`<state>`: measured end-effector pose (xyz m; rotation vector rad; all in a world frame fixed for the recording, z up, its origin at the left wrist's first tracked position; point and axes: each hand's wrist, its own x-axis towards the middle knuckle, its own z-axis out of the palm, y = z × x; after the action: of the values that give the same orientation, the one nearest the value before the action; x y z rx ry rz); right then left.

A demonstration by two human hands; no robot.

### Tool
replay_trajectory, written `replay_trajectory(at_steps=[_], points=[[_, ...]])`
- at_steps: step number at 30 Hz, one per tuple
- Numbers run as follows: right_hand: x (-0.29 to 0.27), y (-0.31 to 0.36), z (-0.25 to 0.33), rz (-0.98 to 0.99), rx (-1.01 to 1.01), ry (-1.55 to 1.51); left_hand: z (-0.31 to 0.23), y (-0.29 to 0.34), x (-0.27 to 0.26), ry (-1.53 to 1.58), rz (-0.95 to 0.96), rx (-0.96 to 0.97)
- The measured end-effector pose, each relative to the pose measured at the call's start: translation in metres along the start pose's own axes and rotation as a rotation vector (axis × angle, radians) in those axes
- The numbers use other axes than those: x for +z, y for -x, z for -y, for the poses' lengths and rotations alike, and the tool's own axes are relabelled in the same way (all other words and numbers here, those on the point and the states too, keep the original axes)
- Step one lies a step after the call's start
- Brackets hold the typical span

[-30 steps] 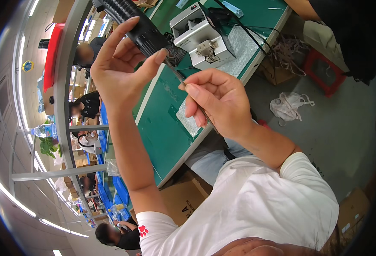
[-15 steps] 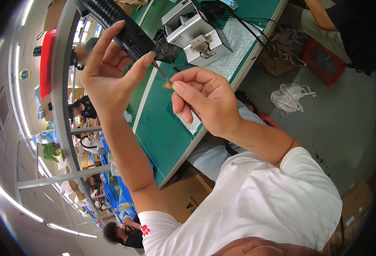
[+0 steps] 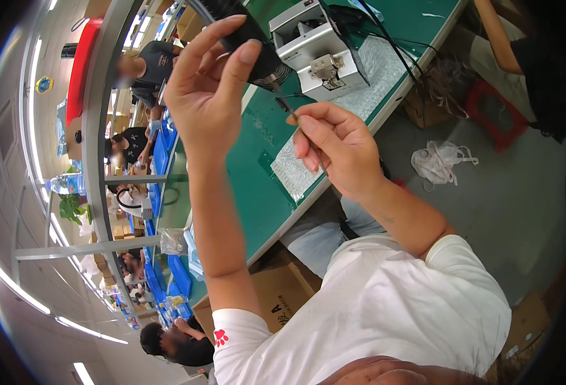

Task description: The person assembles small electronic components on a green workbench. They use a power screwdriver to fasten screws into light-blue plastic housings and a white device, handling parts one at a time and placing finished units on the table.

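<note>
A black electric screwdriver (image 3: 262, 48) points down toward the bench, its upper end cut off by the frame's top edge. My left hand (image 3: 207, 96) is closed around its lower barrel, thumb and index finger on the casing and the other fingers partly behind. Below the nose, my right hand (image 3: 340, 151) pinches a thin, long metal screwdriver bit (image 3: 287, 108) between thumb and index finger. The bit's lower end sticks out beneath the curled fingers. Its upper end lies close to the nose; blur hides whether the two are joined.
A silver box-shaped device (image 3: 315, 61) stands on the green bench (image 3: 251, 173), with bubble wrap (image 3: 296, 173) near the edge. Black cables run behind it. A red stool (image 3: 498, 109) and a white plastic bag (image 3: 440, 162) are on the floor at right. Other people sit nearby.
Both hands have shifted right with the screwdriver and bit. The screwdriver's nose now sits in front of the round black fan grille. My grips look much the same.
</note>
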<state>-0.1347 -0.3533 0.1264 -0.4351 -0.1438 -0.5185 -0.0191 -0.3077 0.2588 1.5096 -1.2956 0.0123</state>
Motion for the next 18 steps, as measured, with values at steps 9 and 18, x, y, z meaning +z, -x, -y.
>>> replay_trajectory(at_steps=[9, 18], points=[[0.006, 0.003, -0.006, 0.009, -0.122, 0.118, 0.009, 0.014, -0.005, -0.023, -0.039, 0.050], [0.017, 0.007, -0.002, -0.034, -0.197, 0.344, 0.017, 0.016, -0.011, 0.005, -0.026, 0.199]])
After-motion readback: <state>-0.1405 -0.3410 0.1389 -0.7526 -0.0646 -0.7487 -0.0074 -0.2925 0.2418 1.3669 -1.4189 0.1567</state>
